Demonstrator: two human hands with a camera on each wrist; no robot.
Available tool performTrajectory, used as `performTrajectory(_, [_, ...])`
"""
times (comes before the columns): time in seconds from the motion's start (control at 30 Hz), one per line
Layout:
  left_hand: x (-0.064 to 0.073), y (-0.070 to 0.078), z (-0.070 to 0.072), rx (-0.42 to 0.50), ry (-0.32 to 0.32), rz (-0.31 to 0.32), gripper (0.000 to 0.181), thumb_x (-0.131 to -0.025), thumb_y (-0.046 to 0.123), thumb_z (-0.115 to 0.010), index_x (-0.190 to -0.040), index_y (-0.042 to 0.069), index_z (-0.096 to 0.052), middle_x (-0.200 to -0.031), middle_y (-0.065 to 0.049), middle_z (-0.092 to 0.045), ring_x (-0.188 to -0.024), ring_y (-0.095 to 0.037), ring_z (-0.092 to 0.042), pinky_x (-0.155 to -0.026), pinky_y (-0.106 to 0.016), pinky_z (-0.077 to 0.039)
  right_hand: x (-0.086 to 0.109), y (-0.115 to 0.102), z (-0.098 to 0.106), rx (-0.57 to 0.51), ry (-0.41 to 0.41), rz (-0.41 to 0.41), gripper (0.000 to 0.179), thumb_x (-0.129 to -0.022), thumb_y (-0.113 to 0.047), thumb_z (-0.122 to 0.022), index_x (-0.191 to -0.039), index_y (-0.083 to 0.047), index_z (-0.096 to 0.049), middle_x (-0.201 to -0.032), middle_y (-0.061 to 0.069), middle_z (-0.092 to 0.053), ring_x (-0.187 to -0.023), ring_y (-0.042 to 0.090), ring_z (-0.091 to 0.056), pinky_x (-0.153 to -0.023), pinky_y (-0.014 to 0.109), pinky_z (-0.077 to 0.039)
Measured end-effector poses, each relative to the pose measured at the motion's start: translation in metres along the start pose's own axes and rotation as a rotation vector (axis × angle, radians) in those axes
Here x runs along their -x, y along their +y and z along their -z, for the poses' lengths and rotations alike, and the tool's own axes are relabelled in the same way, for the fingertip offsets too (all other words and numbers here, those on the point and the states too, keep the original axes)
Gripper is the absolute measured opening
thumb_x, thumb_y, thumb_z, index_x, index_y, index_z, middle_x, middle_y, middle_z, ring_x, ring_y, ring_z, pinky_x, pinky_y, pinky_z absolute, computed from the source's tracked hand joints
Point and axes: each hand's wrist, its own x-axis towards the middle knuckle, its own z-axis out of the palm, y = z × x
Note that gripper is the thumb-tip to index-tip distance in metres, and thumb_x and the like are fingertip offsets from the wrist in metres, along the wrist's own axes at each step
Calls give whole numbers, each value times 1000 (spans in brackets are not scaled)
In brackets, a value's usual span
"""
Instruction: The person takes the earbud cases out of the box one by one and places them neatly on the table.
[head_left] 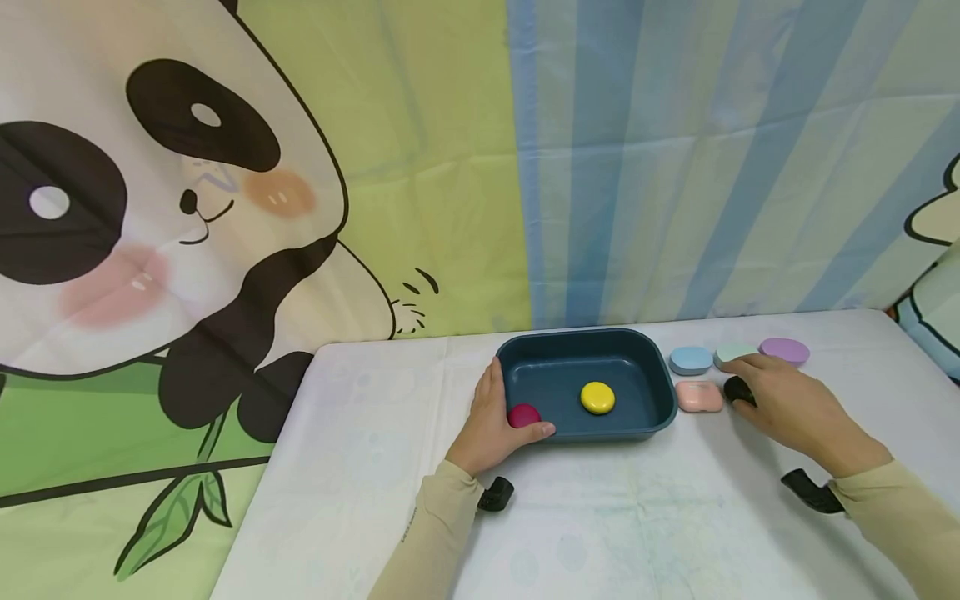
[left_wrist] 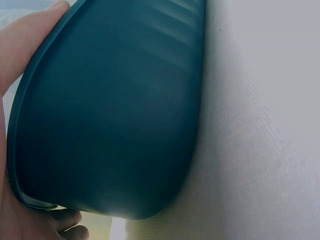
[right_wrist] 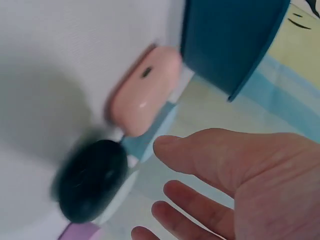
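Observation:
A dark blue rectangular basin (head_left: 588, 336) stands on the white-covered table, with a yellow round piece (head_left: 597, 397) and a crimson round piece (head_left: 523, 416) inside. My left hand (head_left: 491, 425) holds the basin's left end, thumb over the front rim and fingers along the side; the left wrist view shows fingertips past its end. Over a black oval piece (right_wrist: 94, 181) hovers my right hand (head_left: 797, 408), thumb and fingers apart in the right wrist view. Beside it lies a pink rounded piece (head_left: 699, 396). Behind are a light blue piece (head_left: 691, 360) and a partly hidden mint piece (head_left: 733, 353).
A purple oval piece (head_left: 784, 351) lies behind the right hand. Hanging cloth with a panda print (head_left: 225, 208) and blue stripes (head_left: 607, 167) rises along the table's back edge. White table cover (head_left: 570, 517) extends in front of the basin.

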Motion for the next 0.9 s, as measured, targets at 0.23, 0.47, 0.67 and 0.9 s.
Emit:
performTrajectory(0.23, [1,0,0,6,-6,14,128,-62,77,-62,-149,16,9,-155,1,3,-140,-22,-3,-109,-49,-20,-10,-24,7,-33,149,83,46,-69,-13,-78,-110,0,-63,-108,22,-60,-96,40,-56,-65,52,-50])
performTrajectory(0.47, [-1,-1,0,-1,-3,7,127,-63,76,-62,-149,16,10,-155,0,4,-140,-21,-3,-109,-48,-21,-24,-47,11,-70,138,75,43,-74,-16,-74,-113,-2,-62,-113,19,-58,-102,38,-54,-63,49,-50])
performTrajectory(0.67, [-1,-1,-1,-3,-7,9,127,-62,77,-61,-149,16,10,-156,-2,3,-140,-21,-2,-109,-47,-20,-36,-63,13,-78,100,68,42,-76,-15,-72,-114,-2,-62,-115,18,-57,-101,35,-55,-56,40,-51])
performTrajectory(0.9, [0,0,0,1,-8,15,127,-62,77,-61,-149,16,10,-155,-1,4,-140,-20,-2,-109,-48,-21,-46,-78,10,-66,112,104,45,-76,-16,-75,-116,-1,-61,-115,19,-57,-100,34,-56,-64,39,-52])
